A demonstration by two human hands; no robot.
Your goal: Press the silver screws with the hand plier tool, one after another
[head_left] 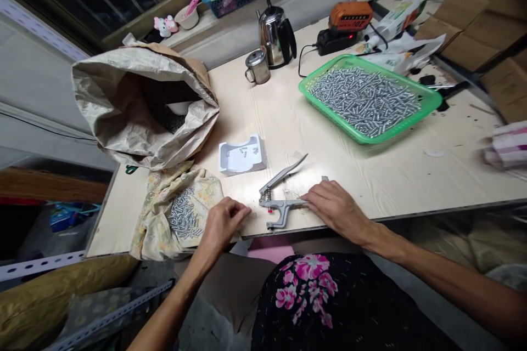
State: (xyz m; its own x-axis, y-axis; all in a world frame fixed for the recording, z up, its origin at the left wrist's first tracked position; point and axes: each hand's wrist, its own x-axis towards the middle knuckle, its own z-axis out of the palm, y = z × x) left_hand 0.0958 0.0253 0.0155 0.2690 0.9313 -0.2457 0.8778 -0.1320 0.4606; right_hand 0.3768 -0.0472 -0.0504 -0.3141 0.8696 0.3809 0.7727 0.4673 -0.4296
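My left hand [223, 224] rests near the table's front edge with its fingers curled together in a pinch; what they hold is too small to make out. It lies right beside a pile of small metal pins [184, 216] on a patterned cloth [164, 197]. My right hand [335, 206] lies over the lower handle of grey metal pliers [280, 193], fingers laid along it. The pliers' upper handle points up and to the right. A small white tray [241, 155] with a few pins sits just beyond.
A green basket [428, 105] full of metal pins stands at the right. An open paper sack [140, 104] sits at the left. A kettle [276, 35], a metal cup [257, 66] and an orange battery charger [349, 22] stand at the back. Cardboard boxes [486, 16] lie far right.
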